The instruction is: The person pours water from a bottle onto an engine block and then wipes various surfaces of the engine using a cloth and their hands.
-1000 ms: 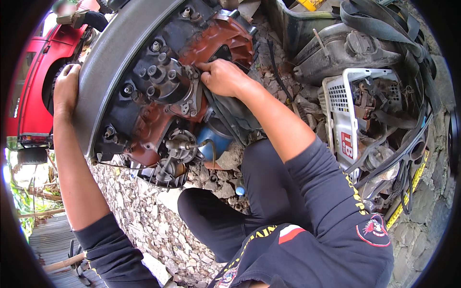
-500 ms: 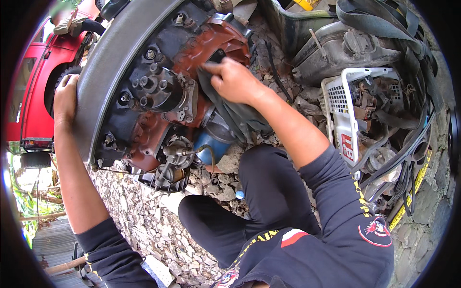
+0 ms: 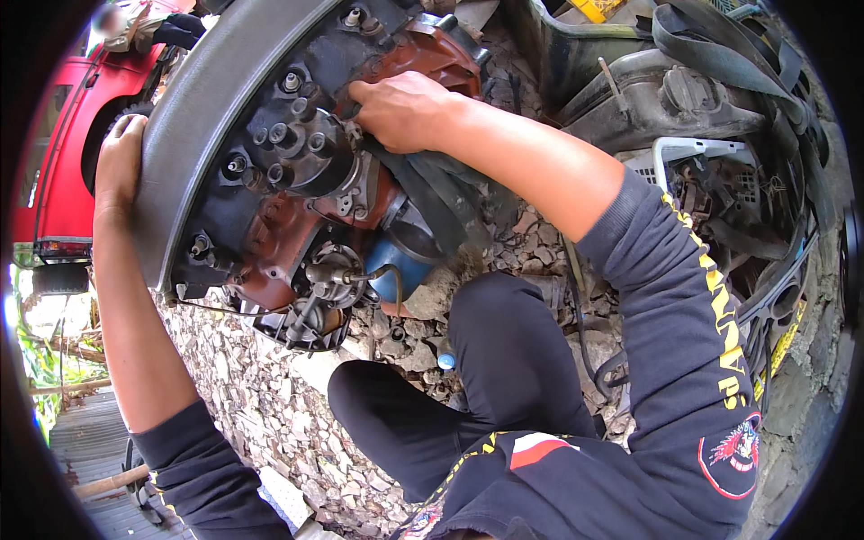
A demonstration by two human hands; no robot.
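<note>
A car engine with a reddish-brown block (image 3: 274,238) lies in front of me. Along its left side runs a long grey cover (image 3: 202,117), and my left hand (image 3: 119,162) grips that cover's outer edge with bent fingers. A dark cloth (image 3: 441,198) is bunched in my right hand (image 3: 400,110), its loose end hanging toward the stones. My right hand presses against the block, just beyond the black distributor (image 3: 310,153). Several spark plugs (image 3: 236,166) stick out beside the cover. Nearer me are a blue oil filter (image 3: 396,261) and a metal pump (image 3: 333,274).
Loose stones (image 3: 261,387) cover the ground around my knees. To the right, a white plastic crate (image 3: 661,157) holds greasy parts, behind it a dirty black tank (image 3: 666,99) and coiled straps (image 3: 720,45). A red vehicle (image 3: 67,162) stands at the far left, with another person near it.
My right hand has moved left and toward the distributor with the cloth, its elbow swinging outward. The pointing index finger is now folded in. My left hand stays on the cover.
</note>
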